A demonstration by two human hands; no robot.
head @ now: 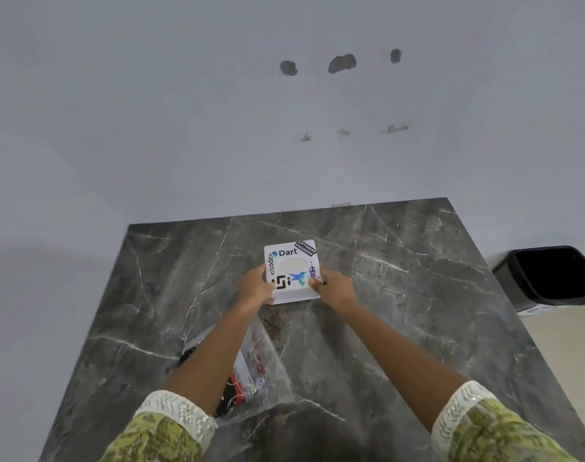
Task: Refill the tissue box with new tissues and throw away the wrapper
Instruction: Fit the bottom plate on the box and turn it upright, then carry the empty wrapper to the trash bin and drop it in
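A white square tissue box [292, 261] covered in stickers sits on the dark marble table [401, 295], with pale tissue showing in its oval top opening. My left hand [256, 286] grips the box's near left corner. My right hand [334, 288] grips its near right corner. A clear plastic wrapper [261, 365] with red print lies flat on the table close to me, partly hidden under my left forearm.
A black open bin [551, 275] stands on the floor to the right of the table. A pale wall with patched spots rises just behind the table's far edge. Light floor shows to the right.
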